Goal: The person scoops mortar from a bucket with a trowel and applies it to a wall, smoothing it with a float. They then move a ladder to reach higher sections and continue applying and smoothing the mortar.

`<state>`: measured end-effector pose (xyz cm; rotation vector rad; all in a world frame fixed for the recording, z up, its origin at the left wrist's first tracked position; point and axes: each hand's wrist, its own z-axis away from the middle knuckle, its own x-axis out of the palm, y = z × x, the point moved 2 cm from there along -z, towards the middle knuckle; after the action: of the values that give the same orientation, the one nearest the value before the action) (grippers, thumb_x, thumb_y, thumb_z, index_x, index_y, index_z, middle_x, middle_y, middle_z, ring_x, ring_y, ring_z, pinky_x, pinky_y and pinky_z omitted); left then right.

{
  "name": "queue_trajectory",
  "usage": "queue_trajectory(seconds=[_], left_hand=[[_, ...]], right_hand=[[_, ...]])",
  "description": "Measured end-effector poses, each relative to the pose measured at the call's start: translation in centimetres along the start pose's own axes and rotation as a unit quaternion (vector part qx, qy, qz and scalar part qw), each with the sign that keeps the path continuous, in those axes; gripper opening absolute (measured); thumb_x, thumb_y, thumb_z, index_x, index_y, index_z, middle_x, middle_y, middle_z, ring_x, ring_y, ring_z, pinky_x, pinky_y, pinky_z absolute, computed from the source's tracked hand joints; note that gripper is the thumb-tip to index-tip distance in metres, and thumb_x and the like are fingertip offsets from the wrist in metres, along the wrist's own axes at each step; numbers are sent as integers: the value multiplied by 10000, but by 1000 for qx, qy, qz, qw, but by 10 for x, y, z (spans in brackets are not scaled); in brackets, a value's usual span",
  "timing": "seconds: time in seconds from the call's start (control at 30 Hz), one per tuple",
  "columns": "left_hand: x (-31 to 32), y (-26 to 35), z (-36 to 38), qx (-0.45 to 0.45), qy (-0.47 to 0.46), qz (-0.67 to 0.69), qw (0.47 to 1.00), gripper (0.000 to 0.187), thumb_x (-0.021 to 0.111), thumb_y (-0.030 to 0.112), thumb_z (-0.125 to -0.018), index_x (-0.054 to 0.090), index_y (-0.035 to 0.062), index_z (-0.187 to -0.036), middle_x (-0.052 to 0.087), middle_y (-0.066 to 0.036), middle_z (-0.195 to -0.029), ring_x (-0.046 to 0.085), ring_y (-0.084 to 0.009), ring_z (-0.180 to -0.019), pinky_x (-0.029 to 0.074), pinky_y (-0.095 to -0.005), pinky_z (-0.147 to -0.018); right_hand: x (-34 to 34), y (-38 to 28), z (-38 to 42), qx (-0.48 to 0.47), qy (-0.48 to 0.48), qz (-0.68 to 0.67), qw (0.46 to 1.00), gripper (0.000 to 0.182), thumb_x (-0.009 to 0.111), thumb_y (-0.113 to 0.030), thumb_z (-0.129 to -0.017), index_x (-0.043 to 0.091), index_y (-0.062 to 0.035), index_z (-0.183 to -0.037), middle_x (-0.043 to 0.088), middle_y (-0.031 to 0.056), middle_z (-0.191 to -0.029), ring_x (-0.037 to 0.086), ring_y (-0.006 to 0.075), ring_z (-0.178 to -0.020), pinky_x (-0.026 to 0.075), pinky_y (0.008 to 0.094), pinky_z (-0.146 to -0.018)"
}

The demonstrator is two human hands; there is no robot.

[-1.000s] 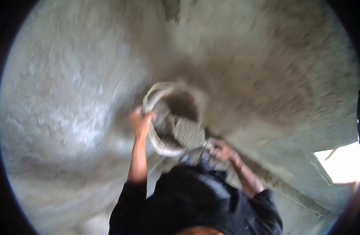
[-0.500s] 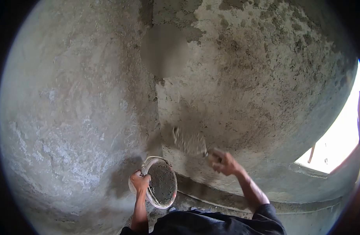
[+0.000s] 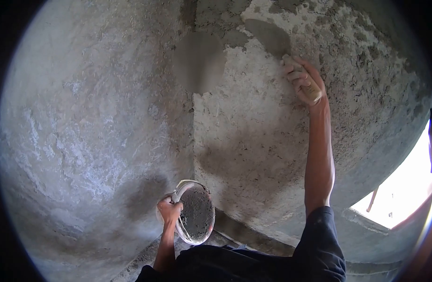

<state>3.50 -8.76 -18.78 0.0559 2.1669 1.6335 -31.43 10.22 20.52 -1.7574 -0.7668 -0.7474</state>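
My left hand (image 3: 169, 209) is closed round the handle of a bucket (image 3: 211, 229) at the lower middle. Wet grey mortar (image 3: 196, 211) fills much of the bucket, whose open mouth faces me. Up at the wall, my right hand (image 3: 304, 81) grips the pale handle of a trowel (image 3: 268, 35). The trowel's broad grey blade points up and left and lies over the rough wall (image 3: 258, 103), at the border between damp dark mortar and a paler patch.
A smoother grey wall (image 3: 84, 117) stands at the left and meets the rough one in a vertical corner. At the lower right is a bright window opening (image 3: 389, 188). A ledge (image 3: 244, 235) runs along the foot of the wall.
My right hand has swung up with the trowel, from low near the bucket to high on the wall. The mortar seen on the blade earlier no longer shows. The bucket stays nearly in place.
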Motion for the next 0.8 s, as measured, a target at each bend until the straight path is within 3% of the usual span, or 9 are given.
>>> queue_trajectory(seconds=[0.17, 0.27, 0.33, 0.43, 0.5, 0.6, 0.7, 0.77, 0.8], left_hand=[[20, 25, 4, 16, -6, -24, 1000, 126, 624, 33, -477, 581, -26, -580, 543, -55, -500, 495, -141, -434, 405, -293, -450], [34, 23, 4, 10, -31, -35, 999, 122, 628, 42, -472, 554, -19, -548, 544, -58, -494, 503, -141, -435, 406, -298, -442], [38, 36, 5, 60, -36, -58, 996, 129, 628, 43, -470, 538, -16, -541, 552, -59, -499, 519, -137, -445, 411, -298, -439], [38, 67, 12, 14, -59, -10, 998, 128, 628, 51, -477, 558, -15, -562, 557, -62, -500, 521, -139, -444, 412, -298, -435], [43, 65, 9, 36, -56, -10, 998, 128, 627, 55, -482, 564, -15, -570, 563, -65, -509, 526, -139, -452, 418, -296, -444], [51, 62, 8, 30, -68, -1, 997, 138, 628, 64, -497, 592, -16, -603, 587, -75, -549, 544, -138, -488, 433, -291, -476], [48, 61, 7, 13, -60, -7, 998, 185, 644, 76, -522, 636, -13, -684, 616, -81, -596, 564, -134, -537, 453, -294, -516], [40, 72, 6, -3, -63, 28, 998, 208, 656, 72, -544, 646, -11, -734, 630, -74, -629, 572, -123, -565, 465, -293, -545], [38, 66, 3, -8, -66, 46, 997, 215, 660, 64, -552, 648, -10, -753, 636, -68, -644, 572, -117, -572, 467, -290, -553]], right_hand=[[25, -6, 9, -64, 31, -37, 997, 379, 366, -152, -946, 228, 133, -1154, 433, 177, -904, 489, 163, -583, 412, 235, -375], [22, -18, 30, -35, -9, -98, 994, 402, 339, -159, -952, 202, 138, -1186, 423, 191, -922, 496, 173, -614, 418, 244, -393], [11, -20, 47, -40, -30, -96, 994, 419, 335, -168, -954, 192, 143, -1197, 422, 192, -924, 500, 176, -628, 420, 242, -396], [6, -10, 64, -48, -48, -80, 994, 439, 333, -184, -957, 188, 148, -1204, 428, 191, -918, 503, 175, -635, 418, 238, -394], [10, -1, 73, -54, -47, -65, 995, 442, 333, -192, -957, 194, 149, -1201, 436, 189, -910, 502, 172, -628, 414, 237, -389], [11, 17, 87, -83, 19, 0, 996, 416, 342, -206, -960, 271, 150, -1164, 469, 170, -858, 486, 155, -565, 420, 241, -386], [1, 44, 101, -121, 100, 150, 976, 396, 433, -231, -912, 382, 101, -1123, 495, 133, -827, 465, 126, -492, 404, 228, -381], [0, 83, 119, -153, 286, 425, 845, 343, 536, -227, -819, 496, 34, -1038, 521, 89, -760, 466, 110, -456, 384, 218, -386], [-14, 98, 131, -127, 302, 412, 850, 343, 536, -227, -819, 496, 34, -1038, 521, 89, -760, 466, 110, -456, 384, 218, -386]])
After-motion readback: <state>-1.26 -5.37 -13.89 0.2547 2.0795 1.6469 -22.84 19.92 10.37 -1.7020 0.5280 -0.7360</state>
